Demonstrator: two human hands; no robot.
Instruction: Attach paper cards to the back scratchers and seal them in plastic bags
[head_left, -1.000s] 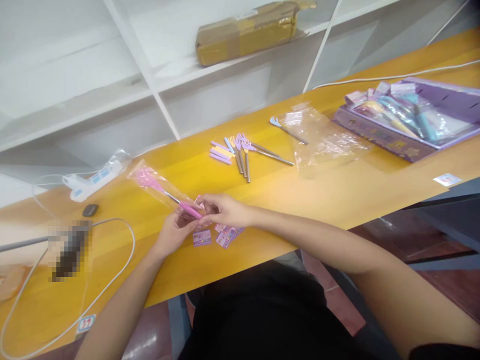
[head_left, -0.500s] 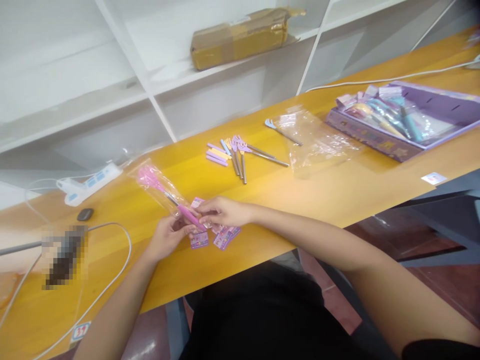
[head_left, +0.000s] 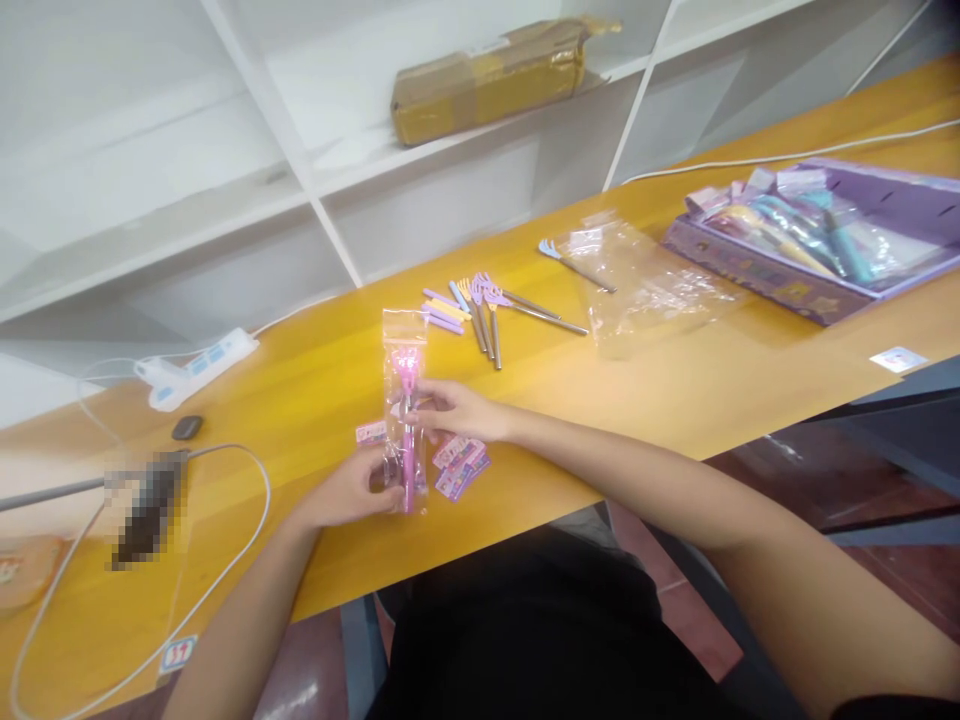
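A pink back scratcher (head_left: 409, 465) with a metal shaft stands nearly upright inside a clear zip bag (head_left: 405, 328). My left hand (head_left: 358, 490) is closed on the bag's lower end, thumb against the pink handle. Higher up, my right hand (head_left: 461, 412) pinches the bag beside the shaft. Printed pink-purple cards (head_left: 461, 468) lie on the table just right of the bag, and another card (head_left: 370, 432) shows at its left. Beyond my hands are several loose back scratchers (head_left: 493, 325) with fork-like heads, and several coloured handle tubes (head_left: 442, 312).
A purple display box (head_left: 757, 270) holding bagged scratchers is at the right. Beside it lie clear plastic bags (head_left: 637, 310) and a blue-headed scratcher (head_left: 577, 267). A white power strip (head_left: 202, 368) and cables (head_left: 262, 500) occupy the left. A taped carton (head_left: 487, 85) rests on the shelf behind.
The bagged back scratcher has swung from a leftward slant to nearly upright. My right hand has moved from the handle end up to the shaft; my left hand now grips the lower end.
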